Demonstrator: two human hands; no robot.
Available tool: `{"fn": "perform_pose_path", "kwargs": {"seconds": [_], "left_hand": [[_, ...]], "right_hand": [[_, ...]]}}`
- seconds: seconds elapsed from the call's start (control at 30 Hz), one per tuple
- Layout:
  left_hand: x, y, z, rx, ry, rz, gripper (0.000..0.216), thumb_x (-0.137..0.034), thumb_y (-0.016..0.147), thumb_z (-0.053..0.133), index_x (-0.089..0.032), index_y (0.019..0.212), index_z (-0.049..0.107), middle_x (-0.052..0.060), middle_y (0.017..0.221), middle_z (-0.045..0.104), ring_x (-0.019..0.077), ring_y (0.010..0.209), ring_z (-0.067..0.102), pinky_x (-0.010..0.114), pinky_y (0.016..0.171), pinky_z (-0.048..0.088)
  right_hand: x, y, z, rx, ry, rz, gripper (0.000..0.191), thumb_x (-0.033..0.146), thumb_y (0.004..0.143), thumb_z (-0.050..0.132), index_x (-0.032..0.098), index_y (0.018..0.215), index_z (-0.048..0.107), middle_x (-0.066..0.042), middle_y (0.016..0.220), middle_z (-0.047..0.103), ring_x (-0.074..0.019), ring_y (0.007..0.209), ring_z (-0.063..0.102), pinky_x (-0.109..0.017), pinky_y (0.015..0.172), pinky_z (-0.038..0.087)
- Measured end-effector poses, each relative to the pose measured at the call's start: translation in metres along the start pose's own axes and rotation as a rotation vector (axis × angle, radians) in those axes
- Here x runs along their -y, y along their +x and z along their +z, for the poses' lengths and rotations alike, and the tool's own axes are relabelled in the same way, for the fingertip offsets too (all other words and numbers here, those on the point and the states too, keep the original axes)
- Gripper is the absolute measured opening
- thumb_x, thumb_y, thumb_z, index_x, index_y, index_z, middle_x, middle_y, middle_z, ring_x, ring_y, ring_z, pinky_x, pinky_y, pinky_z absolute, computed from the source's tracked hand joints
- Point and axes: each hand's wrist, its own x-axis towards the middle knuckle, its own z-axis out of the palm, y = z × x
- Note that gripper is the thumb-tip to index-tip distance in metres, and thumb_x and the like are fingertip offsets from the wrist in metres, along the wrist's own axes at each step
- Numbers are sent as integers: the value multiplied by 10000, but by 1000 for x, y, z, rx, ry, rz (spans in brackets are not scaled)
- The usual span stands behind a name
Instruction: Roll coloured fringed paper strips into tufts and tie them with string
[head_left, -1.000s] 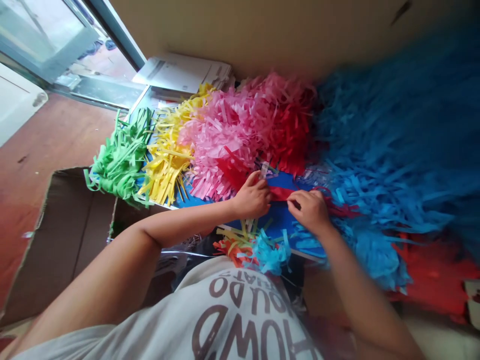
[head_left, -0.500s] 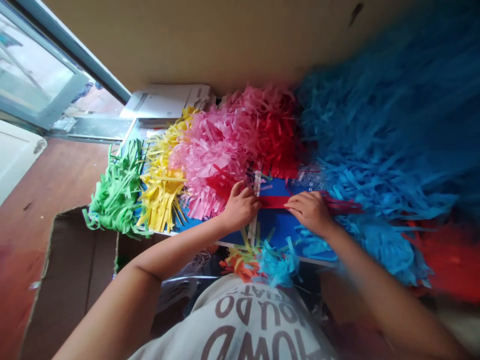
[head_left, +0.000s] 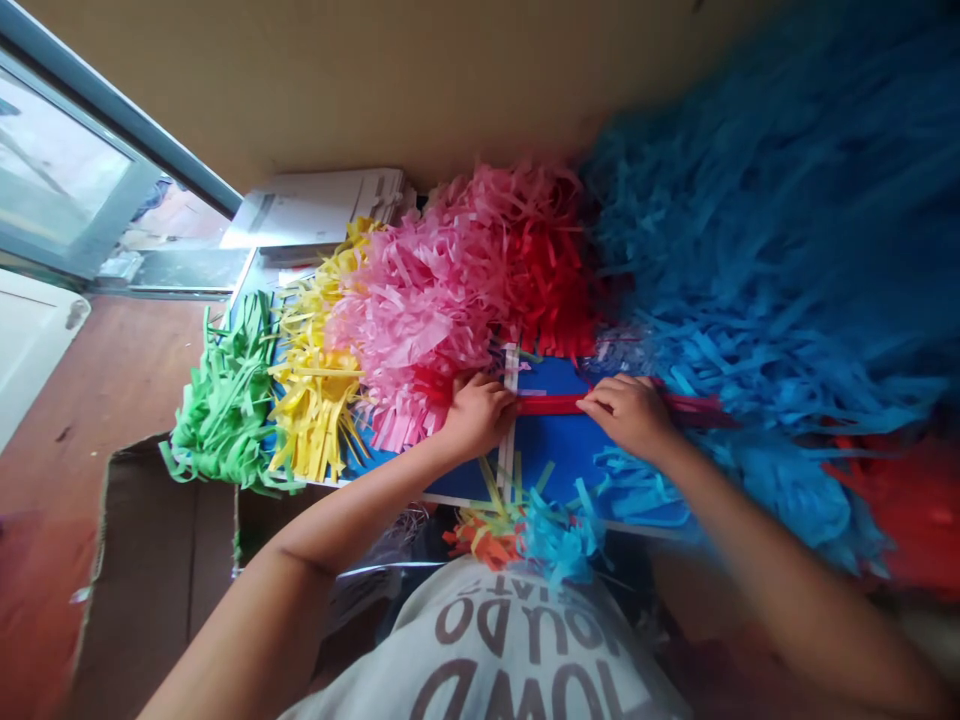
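The red paper strip (head_left: 551, 404) stretches between the two grips, over the blue board (head_left: 559, 450). The left hand (head_left: 480, 415) and right hand (head_left: 630, 415) each pinch an end. It looks light, limp and easily torn — best held near the ends. Half a second ago it looked wider and flatter.

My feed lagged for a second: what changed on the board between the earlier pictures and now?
The left hand and right hand have drawn slightly apart, and the red strip between them now lies narrow and straight across the blue board. Both hands kept hold of its ends. The coloured fringe piles stayed put.
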Motion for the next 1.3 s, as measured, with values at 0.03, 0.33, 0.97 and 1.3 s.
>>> {"fn": "perform_pose_path", "kwargs": {"seconds": [0.03, 0.33, 0.97, 1.3], "left_hand": [[-1, 2, 1, -2, 13, -22, 288, -307, 958, 505, -194, 853, 747, 72, 892, 743, 241, 938, 608, 437, 919, 364], [-9, 15, 2, 22, 123, -106, 298, -307, 884, 532, -179, 694, 723, 83, 732, 716, 253, 836, 614, 445, 849, 365], [-16, 16, 11, -161, 349, 375, 251, -367, 937, 535, -190, 853, 692, 35, 819, 675, 249, 1029, 570, 559, 1164, 246], [-7, 6, 24, -333, 393, 362, 181, -211, 949, 551, -239, 837, 690, -7, 782, 666, 200, 998, 574, 479, 1114, 262]], "right_hand": [[1, 2, 0, 3, -31, 27, 278, 361, 930, 603, 214, 713, 695, -16, 781, 717, -181, 779, 599, -331, 739, 285], [10, 21, -9, 130, -100, 177, 400, 440, 891, 587, 202, 570, 574, -12, 678, 663, -155, 658, 562, -308, 654, 238], [18, 10, -14, -65, -268, -346, 151, 191, 911, 572, 189, 819, 692, -27, 849, 733, -187, 884, 587, -417, 943, 244], [33, 0, -5, -165, -355, -377, 154, 166, 936, 575, 192, 859, 706, -28, 835, 722, -185, 894, 551, -388, 863, 250]]}}
